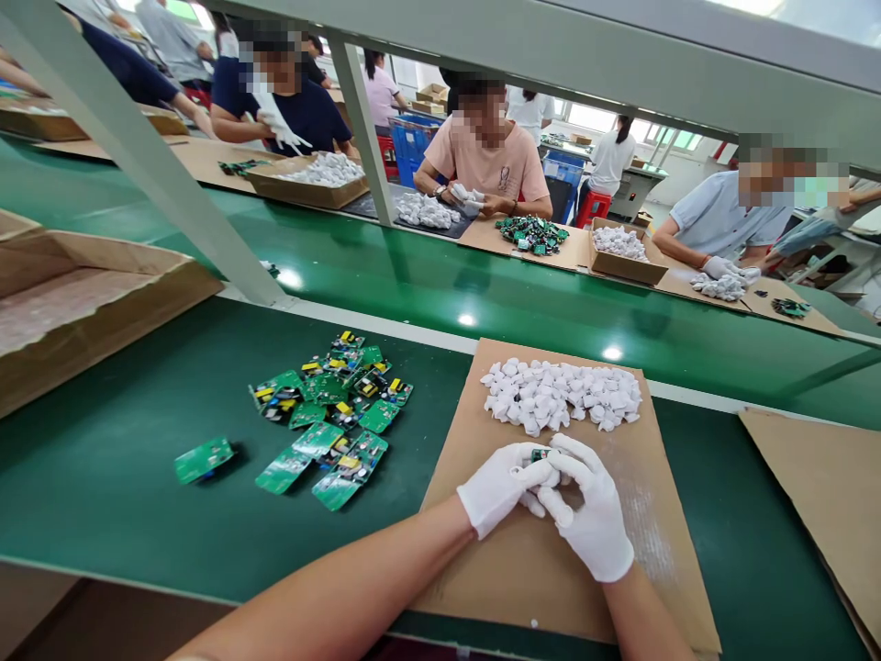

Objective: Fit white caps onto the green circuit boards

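Note:
My left hand [506,482], in a white glove, is closed around a small green circuit board [540,454]; only a bit of the board shows between the fingers. My right hand [588,505], gloved too, meets it from the other side, with curled fingertips against the board. Both hands are above a cardboard sheet [482,578]. Just beyond them lies a heap of small white pieces [561,395], whose exact kind I cannot make out. On the dark green bench to the left, several circuit boards [337,399] with yellow and black components form a loose pile. One single board [205,459] lies apart from it.
An open cardboard box [103,303] stands at the left, and another cardboard piece [819,496] is at the right edge. A slanted metal post [172,174] rises behind the bench. Across the shiny green strip [427,285], co-workers sit with similar boards and white pieces.

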`<state>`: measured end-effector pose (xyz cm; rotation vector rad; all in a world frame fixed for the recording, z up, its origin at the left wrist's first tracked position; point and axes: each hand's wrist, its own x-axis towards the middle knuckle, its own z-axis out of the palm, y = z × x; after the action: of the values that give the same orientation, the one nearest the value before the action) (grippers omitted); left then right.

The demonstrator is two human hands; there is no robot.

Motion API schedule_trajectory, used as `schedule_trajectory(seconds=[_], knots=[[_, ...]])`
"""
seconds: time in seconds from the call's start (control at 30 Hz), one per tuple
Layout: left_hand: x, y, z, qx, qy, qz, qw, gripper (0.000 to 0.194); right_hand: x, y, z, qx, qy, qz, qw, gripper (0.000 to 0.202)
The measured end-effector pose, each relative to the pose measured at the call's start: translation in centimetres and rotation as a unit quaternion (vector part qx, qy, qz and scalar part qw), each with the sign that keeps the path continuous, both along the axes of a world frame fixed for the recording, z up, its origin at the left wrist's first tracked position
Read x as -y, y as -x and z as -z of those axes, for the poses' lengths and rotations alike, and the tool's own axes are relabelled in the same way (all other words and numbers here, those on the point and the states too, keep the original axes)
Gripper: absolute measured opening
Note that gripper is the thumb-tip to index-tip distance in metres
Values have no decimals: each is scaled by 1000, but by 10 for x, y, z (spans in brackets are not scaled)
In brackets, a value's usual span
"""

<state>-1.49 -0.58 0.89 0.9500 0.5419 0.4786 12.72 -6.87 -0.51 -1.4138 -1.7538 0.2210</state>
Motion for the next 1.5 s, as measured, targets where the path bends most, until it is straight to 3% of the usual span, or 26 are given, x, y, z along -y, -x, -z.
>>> schedule_trajectory(seconds=[0.13, 0.3, 0.43, 0.57, 0.67, 0.9, 1.03, 1.27, 1.5], knots=[[1, 0, -3, -34, -20, -32, 999, 30, 1, 2, -2, -128, 106, 2, 986, 59], [7, 2, -7, -9, -69, -15, 997, 37, 0, 6, -1, -123, 188, 21, 974, 42], [9, 3, -7, -19, -103, -23, 994, 34, 0, 7, -3, -103, 155, 52, 981, 39], [6, 1, -3, 20, -16, 14, 1000, 32, 0, 3, -4, -78, 135, 22, 987, 45], [5, 0, 3, 43, 19, 9, 999, 32, 1, -2, -1, -51, 66, 12, 996, 60], [8, -3, 11, 51, 105, -16, 993, 40, -1, -3, 1, 146, -114, 33, 982, 25], [10, -5, 6, 31, 84, -14, 996, 39, -1, 0, 1, 182, -129, -4, 975, 23], [5, -3, 8, 5, 33, -21, 999, 36, 3, 1, -10, 27, 19, -67, 997, 28], [3, -1, 2, -22, 22, -7, 999, 32, 3, -5, -5, -141, 76, -26, 987, 42]])
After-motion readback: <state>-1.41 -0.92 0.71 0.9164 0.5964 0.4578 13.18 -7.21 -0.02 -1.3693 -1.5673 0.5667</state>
